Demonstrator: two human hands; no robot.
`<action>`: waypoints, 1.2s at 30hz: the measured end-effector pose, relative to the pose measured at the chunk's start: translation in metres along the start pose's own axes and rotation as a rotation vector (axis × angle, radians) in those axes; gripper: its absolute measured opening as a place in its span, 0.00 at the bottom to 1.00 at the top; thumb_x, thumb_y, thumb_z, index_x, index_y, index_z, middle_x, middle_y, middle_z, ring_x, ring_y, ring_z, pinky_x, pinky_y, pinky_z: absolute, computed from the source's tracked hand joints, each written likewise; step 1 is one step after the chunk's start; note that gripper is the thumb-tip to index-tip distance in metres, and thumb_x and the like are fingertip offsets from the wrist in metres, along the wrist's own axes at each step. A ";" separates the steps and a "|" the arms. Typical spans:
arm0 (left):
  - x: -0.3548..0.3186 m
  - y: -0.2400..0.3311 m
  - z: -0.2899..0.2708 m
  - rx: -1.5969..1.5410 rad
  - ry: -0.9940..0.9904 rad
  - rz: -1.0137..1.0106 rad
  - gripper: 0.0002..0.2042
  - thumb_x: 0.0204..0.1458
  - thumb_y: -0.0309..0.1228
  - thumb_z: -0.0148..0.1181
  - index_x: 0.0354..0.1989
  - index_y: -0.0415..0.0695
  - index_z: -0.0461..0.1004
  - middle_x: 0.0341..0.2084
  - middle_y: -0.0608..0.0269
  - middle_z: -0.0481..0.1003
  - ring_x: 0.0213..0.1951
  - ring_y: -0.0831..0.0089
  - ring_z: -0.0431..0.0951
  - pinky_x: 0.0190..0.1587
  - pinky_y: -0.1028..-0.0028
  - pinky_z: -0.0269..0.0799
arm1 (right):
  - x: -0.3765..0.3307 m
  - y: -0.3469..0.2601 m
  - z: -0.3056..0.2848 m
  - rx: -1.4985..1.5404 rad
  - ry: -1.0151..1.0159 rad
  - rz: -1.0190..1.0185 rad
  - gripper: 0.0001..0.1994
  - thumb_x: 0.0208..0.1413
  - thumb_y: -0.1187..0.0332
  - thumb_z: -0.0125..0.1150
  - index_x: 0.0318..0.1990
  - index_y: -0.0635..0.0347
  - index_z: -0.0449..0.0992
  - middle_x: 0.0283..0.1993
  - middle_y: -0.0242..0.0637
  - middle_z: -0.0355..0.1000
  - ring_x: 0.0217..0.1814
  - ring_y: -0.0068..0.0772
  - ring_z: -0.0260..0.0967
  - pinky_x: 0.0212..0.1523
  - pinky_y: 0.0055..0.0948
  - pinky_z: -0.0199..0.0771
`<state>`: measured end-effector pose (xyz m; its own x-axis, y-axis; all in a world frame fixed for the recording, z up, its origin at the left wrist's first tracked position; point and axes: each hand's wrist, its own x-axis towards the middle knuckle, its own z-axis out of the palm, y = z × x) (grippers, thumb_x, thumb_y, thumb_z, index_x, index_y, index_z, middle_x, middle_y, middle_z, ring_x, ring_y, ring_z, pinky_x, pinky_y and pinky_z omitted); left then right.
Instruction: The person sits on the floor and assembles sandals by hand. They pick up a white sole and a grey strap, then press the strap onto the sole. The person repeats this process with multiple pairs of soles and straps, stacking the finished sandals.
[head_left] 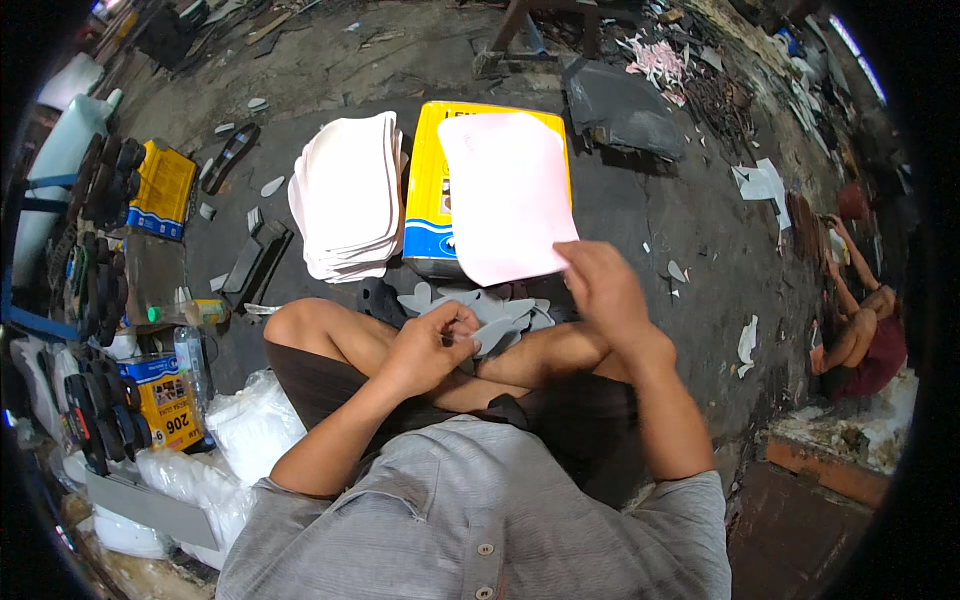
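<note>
A pale pink sheet (pixel 510 190) with rounded corners lies on a yellow and blue tin (pixel 428 170) in front of my crossed legs. At the sheet's near right corner, my right hand (pixel 605 295) pinches the edge. My left hand (pixel 435 350) is curled above my lap, its fingertips closed on a flat grey sole-shaped piece (pixel 493 335). More grey cut pieces (pixel 535 312) lie heaped between my legs and the tin. Left of the tin stands a stack of white sheets (pixel 345 190) with similar curved outlines.
Shoe soles fill a rack (pixel 105 290) at the left, near bottles, tins and white plastic bags (pixel 255 425). A dark slab (pixel 625 115) lies beyond the tin at right. Scraps litter the floor. Another person (pixel 870 320) sits at the far right.
</note>
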<state>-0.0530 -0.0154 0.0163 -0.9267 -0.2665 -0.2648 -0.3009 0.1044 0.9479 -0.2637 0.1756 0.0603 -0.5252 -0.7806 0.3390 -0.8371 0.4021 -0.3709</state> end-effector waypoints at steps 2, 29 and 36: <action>0.013 0.016 0.006 0.132 0.122 0.059 0.12 0.55 0.28 0.68 0.46 0.41 0.75 0.26 0.59 0.77 0.32 0.67 0.80 0.39 0.70 0.76 | 0.036 0.001 -0.025 0.035 0.119 0.086 0.13 0.60 0.70 0.63 0.52 0.59 0.81 0.47 0.46 0.79 0.53 0.50 0.76 0.53 0.44 0.77; 0.091 0.019 0.030 0.556 0.464 0.474 0.13 0.56 0.30 0.68 0.48 0.40 0.83 0.43 0.49 0.78 0.46 0.49 0.76 0.51 0.57 0.73 | 0.222 0.005 -0.096 -0.056 0.386 0.194 0.16 0.64 0.59 0.60 0.45 0.63 0.84 0.33 0.51 0.81 0.36 0.54 0.81 0.41 0.43 0.80; 0.094 0.020 0.030 0.592 0.451 0.472 0.13 0.55 0.30 0.68 0.47 0.39 0.83 0.42 0.49 0.78 0.45 0.48 0.77 0.51 0.57 0.73 | 0.280 -0.015 -0.100 -0.209 0.357 0.017 0.13 0.59 0.66 0.55 0.35 0.66 0.84 0.35 0.58 0.80 0.40 0.59 0.80 0.44 0.49 0.79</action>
<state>-0.1523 -0.0099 0.0048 -0.8442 -0.4099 0.3455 -0.0916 0.7453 0.6604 -0.4136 -0.0005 0.2474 -0.5288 -0.5724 0.6267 -0.8215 0.5307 -0.2085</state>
